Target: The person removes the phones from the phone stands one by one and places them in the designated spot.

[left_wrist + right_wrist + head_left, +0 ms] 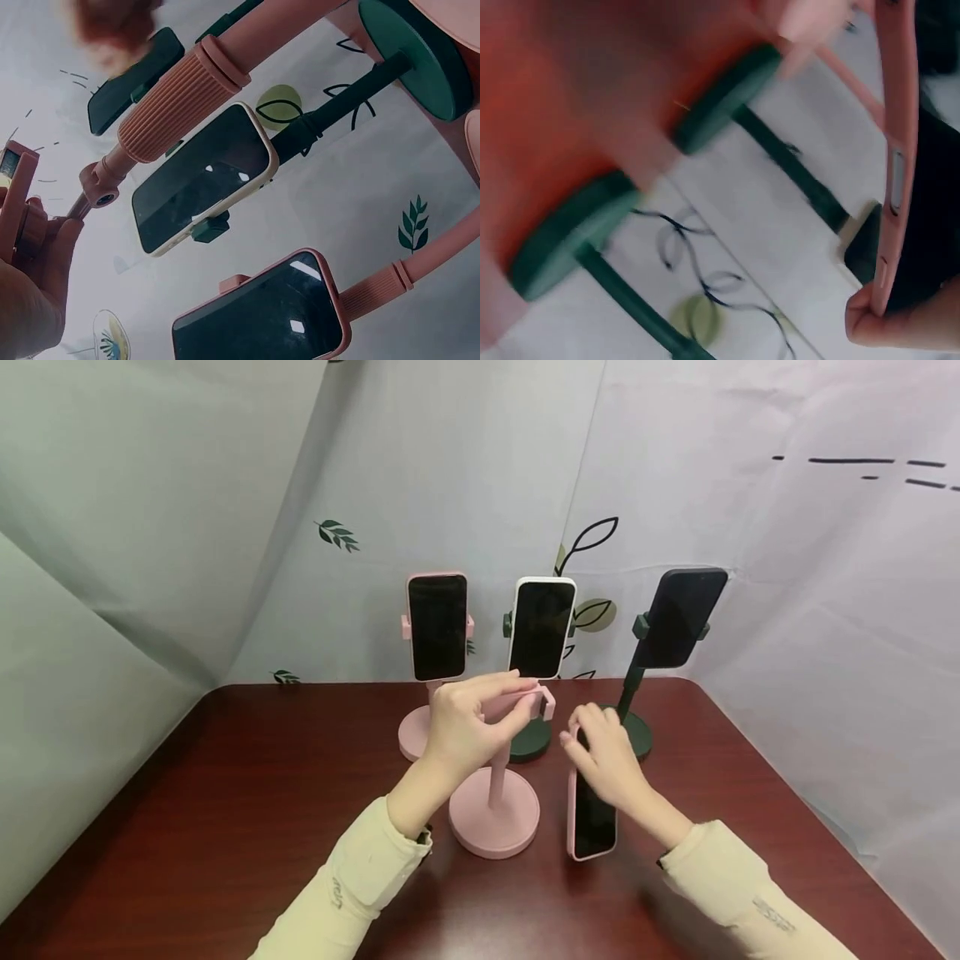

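Near the table's middle stands a pink phone stand with a round base and a ribbed pole. My left hand pinches its clamp at the top, thumb below and fingers above. That clamp holds no phone. Just right of the stand, my right hand grips a pink-cased phone by its upper end, screen facing me. In the right wrist view a fingertip curls at the edge of the pink case. The hand covers the phone's top part in the head view.
Behind stand three loaded stands: a pink one with a pink-cased phone, a green one with a white-cased phone, and a green one with a dark phone. The dark red table meets a pale curtain behind.
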Tool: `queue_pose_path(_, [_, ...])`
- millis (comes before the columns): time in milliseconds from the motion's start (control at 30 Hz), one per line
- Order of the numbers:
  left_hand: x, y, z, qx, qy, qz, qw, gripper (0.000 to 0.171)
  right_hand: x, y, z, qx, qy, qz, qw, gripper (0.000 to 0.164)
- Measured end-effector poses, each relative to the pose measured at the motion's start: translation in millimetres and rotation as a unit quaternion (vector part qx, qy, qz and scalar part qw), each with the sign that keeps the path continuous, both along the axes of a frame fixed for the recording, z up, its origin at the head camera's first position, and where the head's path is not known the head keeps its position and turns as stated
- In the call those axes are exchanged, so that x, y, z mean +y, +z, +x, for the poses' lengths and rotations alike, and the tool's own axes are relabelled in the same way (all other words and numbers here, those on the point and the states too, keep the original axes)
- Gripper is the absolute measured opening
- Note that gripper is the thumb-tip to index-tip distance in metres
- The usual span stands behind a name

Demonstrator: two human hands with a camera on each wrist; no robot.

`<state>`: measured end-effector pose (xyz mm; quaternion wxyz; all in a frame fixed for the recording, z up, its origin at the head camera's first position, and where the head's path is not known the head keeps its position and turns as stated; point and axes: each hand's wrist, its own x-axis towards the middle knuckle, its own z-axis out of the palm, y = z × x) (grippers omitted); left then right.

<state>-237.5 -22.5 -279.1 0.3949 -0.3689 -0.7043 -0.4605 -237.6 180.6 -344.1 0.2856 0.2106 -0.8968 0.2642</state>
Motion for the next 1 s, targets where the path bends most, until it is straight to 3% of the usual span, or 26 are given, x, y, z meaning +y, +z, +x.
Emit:
queue_pose_path(200, [0.9,0.1,0.3,0.006,0.005,0.000,1.0000,0.013,-0.3,-23.7,-12.5,-0.084,-0.020,0.081,0.993,0.013])
queue_pose_path(400, [2.5,-1.9,0.2,0.019,0.004,0.005,0.9998,0.014,-0.2,-32.3,-24.0,-0.111,-0.031,0.115,0.987,0.013])
queue_pose_path(800, [1.1,-3.7,0.8,0.023,0.015,0.002,0.9996,0.013,-3.9,-45.6,-49.2,-0.206,-0.028,0.108,0.972,0.022])
queue_pose_path(1000, [1.8,-3.2,-2.4,0.052,0.019,0.003,0.9984,0.016,-4.4,-50.7,-55.1,-0.244,-0.048,0.099,0.964,0.026])
